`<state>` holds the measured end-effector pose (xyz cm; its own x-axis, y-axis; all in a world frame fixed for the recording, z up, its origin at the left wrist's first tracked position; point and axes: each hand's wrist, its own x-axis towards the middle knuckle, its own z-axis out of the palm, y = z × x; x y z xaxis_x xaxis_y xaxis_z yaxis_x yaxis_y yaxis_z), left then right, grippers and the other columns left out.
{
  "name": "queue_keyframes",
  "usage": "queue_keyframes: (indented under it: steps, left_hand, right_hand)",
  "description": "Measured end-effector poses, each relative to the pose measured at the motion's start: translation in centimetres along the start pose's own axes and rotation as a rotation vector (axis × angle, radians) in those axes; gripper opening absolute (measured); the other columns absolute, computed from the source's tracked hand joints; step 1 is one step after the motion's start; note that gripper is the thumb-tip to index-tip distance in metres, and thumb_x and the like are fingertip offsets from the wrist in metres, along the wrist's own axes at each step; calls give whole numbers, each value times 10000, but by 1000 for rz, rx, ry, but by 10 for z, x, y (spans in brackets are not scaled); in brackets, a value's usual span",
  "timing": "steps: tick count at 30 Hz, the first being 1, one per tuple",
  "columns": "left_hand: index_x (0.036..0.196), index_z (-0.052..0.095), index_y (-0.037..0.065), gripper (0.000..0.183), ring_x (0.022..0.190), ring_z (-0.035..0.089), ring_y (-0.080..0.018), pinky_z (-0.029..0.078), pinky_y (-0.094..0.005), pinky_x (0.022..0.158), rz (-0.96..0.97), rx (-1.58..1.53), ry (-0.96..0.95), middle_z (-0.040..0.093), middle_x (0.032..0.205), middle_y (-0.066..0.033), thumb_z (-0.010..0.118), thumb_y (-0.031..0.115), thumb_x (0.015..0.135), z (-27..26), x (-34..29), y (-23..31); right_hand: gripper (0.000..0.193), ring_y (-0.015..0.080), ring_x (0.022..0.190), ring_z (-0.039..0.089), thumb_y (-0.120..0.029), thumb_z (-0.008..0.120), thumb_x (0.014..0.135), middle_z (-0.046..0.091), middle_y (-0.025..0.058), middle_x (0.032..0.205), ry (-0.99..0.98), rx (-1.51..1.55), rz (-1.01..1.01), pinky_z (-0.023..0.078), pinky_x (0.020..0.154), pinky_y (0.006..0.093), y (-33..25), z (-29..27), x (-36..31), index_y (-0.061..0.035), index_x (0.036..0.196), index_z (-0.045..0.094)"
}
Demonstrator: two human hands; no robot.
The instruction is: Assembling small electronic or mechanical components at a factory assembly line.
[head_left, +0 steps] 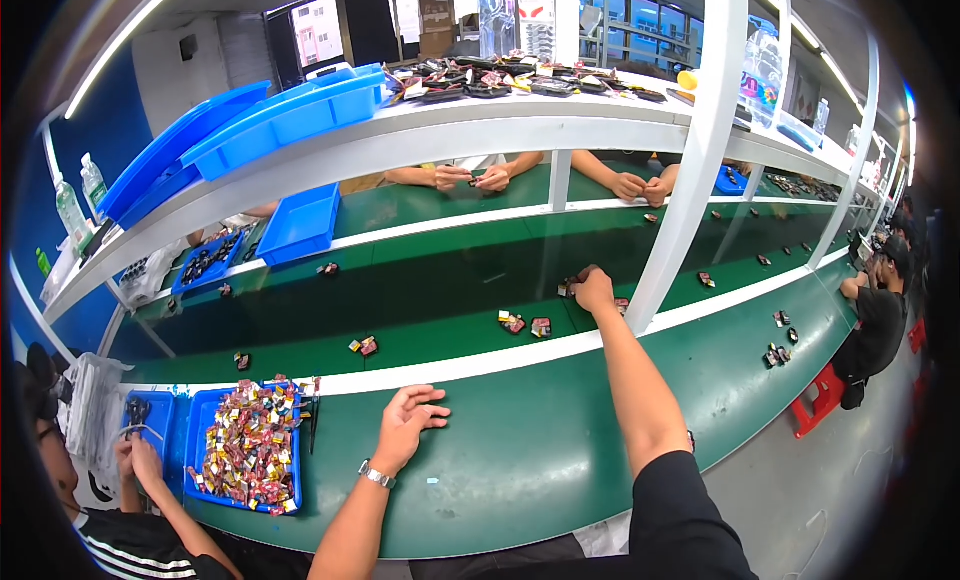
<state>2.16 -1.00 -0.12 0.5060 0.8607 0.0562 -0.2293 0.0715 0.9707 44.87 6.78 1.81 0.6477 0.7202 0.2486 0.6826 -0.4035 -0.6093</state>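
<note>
My right hand (pixel 594 290) reaches over the white rail (pixel 450 373) to the dark green belt (pixel 440 310). Its fingers are closed at a small dark part (pixel 567 288) on the belt, mostly hidden by the fingertips. My left hand (pixel 412 422), with a metal watch at the wrist, hovers above the green tabletop (pixel 500 460). Nothing lies in it, and its bent fingers are apart. Left of it, a blue tray (pixel 194 460) holds a heap of small red, yellow and white wrapped pieces (pixel 250 445). Two small labelled black parts (pixel 512 323) sit on the belt, left of my right hand.
A white post (pixel 690 170) rises just right of my right forearm, under a shelf piled with black parts (pixel 520 80). Co-workers' hands (pixel 470 178) work across the belt; another person's hands (pixel 142 458) are at my left. Small parts (pixel 775 356) lie at right.
</note>
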Motion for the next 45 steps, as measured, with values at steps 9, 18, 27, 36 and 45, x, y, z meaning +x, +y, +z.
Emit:
queue_keyframes:
  steps: [9,18,27,36,45]
  left_hand:
    - [1323,458,-30,387,1020,649,-229,555,-337,873,-16,51,-68,586,1247,-188,534,60,955,-1,-2,6]
    - [1335,485,-6,406,1049,628,-158,559,-297,860,-109,-66,-163,618,1214,-114,564,9,937,6,-6,15]
    - [1358,461,-25,460,1064,626,-178,554,-326,933,-97,-97,-147,604,1216,-134,560,-59,910,-1,-6,12]
    - [1365,449,-40,450,1087,615,-190,549,-334,951,-170,-82,-141,595,1227,-136,519,-73,922,2,-5,14]
    - [1364,443,-39,456,1091,617,-195,547,-331,951,-117,-96,-219,598,1216,-139,559,-38,923,-1,-5,13]
  right_hand:
    - [195,148,824,674,8,704,809,698,78,859,-747,611,-451,543,766,286,-101,-25,-178,18,979,610]
    - [165,245,830,659,-75,709,817,659,88,949,-433,541,-759,540,726,346,-120,-5,-240,-51,974,667]
    - [252,250,963,629,-119,743,771,609,52,1112,-224,295,-935,553,769,354,-129,-5,-253,-99,1015,684]
    - [179,269,1064,575,-115,695,795,573,69,1179,-302,256,-1111,502,877,396,-118,-9,-238,-107,968,652]
    - [86,276,1155,533,-112,711,791,571,81,1232,-432,414,-936,473,952,385,-114,-3,-239,-74,864,685]
